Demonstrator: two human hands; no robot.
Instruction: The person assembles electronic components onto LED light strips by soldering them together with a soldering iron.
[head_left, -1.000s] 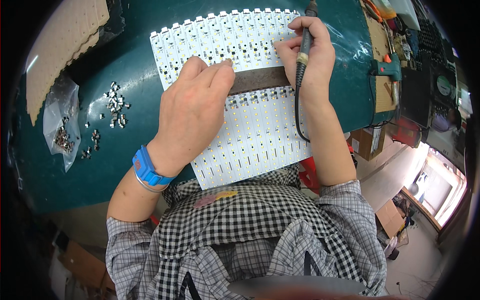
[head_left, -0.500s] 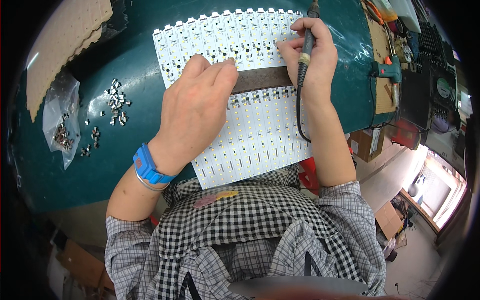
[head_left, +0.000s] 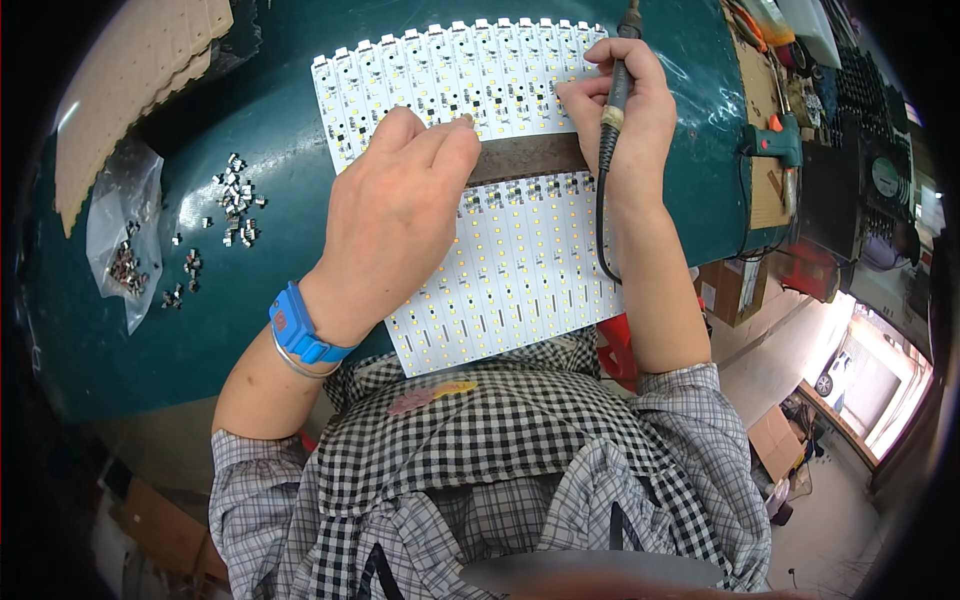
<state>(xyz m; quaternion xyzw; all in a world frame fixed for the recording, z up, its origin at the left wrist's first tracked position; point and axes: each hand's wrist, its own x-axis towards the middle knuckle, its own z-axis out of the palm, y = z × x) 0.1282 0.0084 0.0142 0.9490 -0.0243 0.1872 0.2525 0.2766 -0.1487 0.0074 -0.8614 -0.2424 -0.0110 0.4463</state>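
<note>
A white panel of joined LED strips (head_left: pixel 520 265) lies before me, its near end at my apron. A dark flat bar (head_left: pixel 530 158) crosses it. My left hand (head_left: pixel 405 195), with a blue wristwatch (head_left: pixel 300 330), rests on the panel at the bar's left end. Its fingers are curled and pressed together near the bar's far edge; what they pinch, if anything, is hidden. My right hand (head_left: pixel 637 120) holds a soldering iron (head_left: pixel 615 95) against the palm, metal end pointing away and cord hanging toward me. The right thumb and a fingertip touch or hover over the panel's far right part.
Small metal connectors (head_left: pixel 238 200) lie loose on the green mat (head_left: pixel 270 110) at left, beside a clear plastic bag (head_left: pixel 125 240) holding more. Stacked tan boards (head_left: pixel 120 100) stand at far left. A green hot-glue gun (head_left: pixel 775 140) lies on a board at right.
The panel, bar and both hands appear shifted very slightly to the right in the picture. Both hands keep the same pose and hold.
</note>
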